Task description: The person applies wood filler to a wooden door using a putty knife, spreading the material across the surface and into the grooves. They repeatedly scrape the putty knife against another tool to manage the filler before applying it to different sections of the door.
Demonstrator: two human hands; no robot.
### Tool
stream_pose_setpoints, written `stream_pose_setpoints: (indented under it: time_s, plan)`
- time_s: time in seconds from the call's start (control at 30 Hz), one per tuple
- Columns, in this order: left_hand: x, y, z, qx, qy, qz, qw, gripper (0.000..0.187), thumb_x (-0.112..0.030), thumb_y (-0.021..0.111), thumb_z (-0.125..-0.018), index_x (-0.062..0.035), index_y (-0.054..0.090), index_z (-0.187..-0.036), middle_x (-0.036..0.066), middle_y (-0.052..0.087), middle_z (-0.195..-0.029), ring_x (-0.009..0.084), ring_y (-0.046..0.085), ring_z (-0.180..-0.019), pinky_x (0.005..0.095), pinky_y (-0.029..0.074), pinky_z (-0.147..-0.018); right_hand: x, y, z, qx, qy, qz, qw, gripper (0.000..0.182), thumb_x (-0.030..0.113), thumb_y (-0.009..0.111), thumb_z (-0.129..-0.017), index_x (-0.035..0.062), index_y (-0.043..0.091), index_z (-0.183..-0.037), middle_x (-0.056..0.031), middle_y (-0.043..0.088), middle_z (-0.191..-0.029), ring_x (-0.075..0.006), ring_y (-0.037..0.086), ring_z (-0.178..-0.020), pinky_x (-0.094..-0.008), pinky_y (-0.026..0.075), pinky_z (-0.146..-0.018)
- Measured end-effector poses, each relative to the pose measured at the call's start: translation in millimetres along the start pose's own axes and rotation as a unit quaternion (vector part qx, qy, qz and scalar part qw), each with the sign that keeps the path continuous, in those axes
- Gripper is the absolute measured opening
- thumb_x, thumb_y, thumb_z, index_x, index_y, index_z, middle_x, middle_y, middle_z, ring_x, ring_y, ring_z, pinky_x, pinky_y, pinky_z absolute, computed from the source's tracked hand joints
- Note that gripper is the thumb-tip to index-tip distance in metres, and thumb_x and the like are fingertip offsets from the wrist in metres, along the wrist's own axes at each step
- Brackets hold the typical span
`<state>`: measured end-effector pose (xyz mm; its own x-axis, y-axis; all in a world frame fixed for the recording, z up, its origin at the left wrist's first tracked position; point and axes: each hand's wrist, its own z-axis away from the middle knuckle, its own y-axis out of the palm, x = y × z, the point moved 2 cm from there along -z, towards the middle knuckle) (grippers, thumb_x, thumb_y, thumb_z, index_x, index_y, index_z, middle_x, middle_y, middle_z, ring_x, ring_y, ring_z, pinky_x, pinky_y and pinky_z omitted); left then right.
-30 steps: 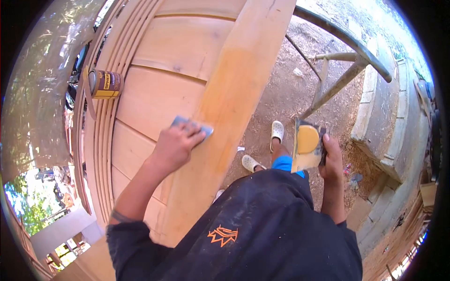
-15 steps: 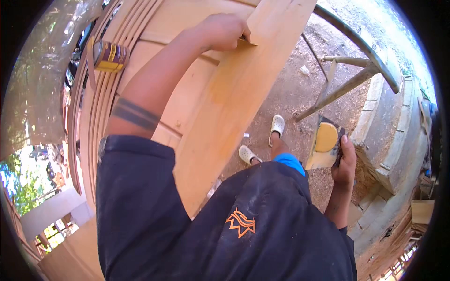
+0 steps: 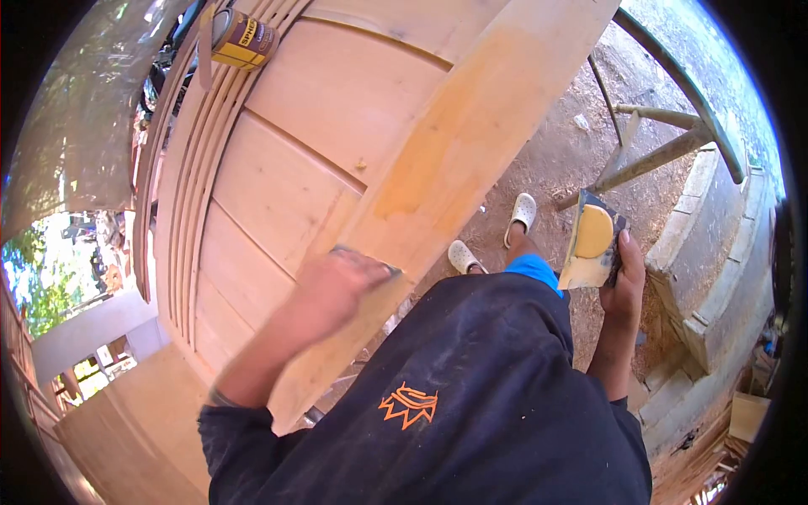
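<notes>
My left hand (image 3: 324, 295) is closed on a flat scraper, whose dark edge (image 3: 392, 271) shows beyond the fingers. The scraper rests against the long pale board (image 3: 471, 160) of a wooden panelled piece. A yellowish filler smear (image 3: 446, 135) covers the part of the board farther from the hand. At the right, my right hand (image 3: 627, 273) grips a wide putty knife (image 3: 581, 273) by its dark side, thumb on top. On its blade sits a rounded mound of yellow putty (image 3: 595, 231).
A labelled can (image 3: 244, 40) stands on the panelled piece near stacked thin strips (image 3: 198, 160). Beyond the board is a metal-looking frame with a curved bar (image 3: 686, 80). Concrete blocks (image 3: 699, 227) lie at the right; my feet in white clogs (image 3: 522, 212) are on the dirt ground.
My left hand has drawn the scraper down along the board towards my body. The filler smear appears longer and brighter. My right hand stays at the side with the putty; the view has shifted.
</notes>
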<state>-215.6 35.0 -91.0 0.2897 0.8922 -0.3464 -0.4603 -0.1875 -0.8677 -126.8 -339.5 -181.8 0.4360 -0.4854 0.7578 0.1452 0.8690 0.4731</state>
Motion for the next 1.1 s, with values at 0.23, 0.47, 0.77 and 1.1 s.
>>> stream_pose_setpoints:
  time_s: [0.23,0.47,0.77,1.1]
  plan:
    - [141,-86,-73,-0.094,-0.246,0.323,0.909,0.024,-0.001,0.066,-0.071,-0.0013,0.056,-0.093,0.004,0.058,-0.082,0.0113,0.057,-0.073,0.0252,0.049,-0.069,6,-2,14,0.007,-0.005,0.008,1.0,0.031,0.022,0.04,-0.094,-0.0005,0.051,-0.112,-0.0082,0.059,-0.102,-0.015,0.058,-0.092,-0.0294,0.046,-0.082]
    - [192,-53,-102,0.059,-0.236,0.482,0.842,0.027,-0.003,0.071,-0.064,-0.0023,0.058,-0.088,0.003,0.06,-0.076,0.012,0.058,-0.069,0.0243,0.048,-0.067,11,-26,50,-0.064,-0.03,0.004,0.997,0.031,0.022,0.04,-0.094,0.0001,0.049,-0.114,-0.008,0.059,-0.103,-0.0154,0.058,-0.094,-0.0296,0.046,-0.083]
    - [160,-35,-122,0.113,-0.184,0.535,0.817,0.027,-0.007,0.072,-0.064,-0.0024,0.059,-0.088,0.002,0.062,-0.077,0.0114,0.06,-0.07,0.0252,0.049,-0.067,5,-36,57,-0.064,-0.042,-0.019,0.997,0.032,0.021,0.037,-0.095,-0.0003,0.05,-0.115,-0.009,0.059,-0.108,-0.0173,0.059,-0.096,-0.0316,0.048,-0.083]
    - [180,-63,-69,-0.017,-0.112,0.64,0.76,0.046,-0.013,0.067,-0.071,0.0041,0.051,-0.11,0.01,0.063,-0.092,0.0168,0.063,-0.08,0.0288,0.052,-0.075,13,-9,46,-0.023,-0.023,0.023,0.999,0.034,0.024,0.039,-0.094,-0.0013,0.049,-0.115,-0.0093,0.059,-0.104,-0.0172,0.059,-0.093,-0.0313,0.047,-0.083]
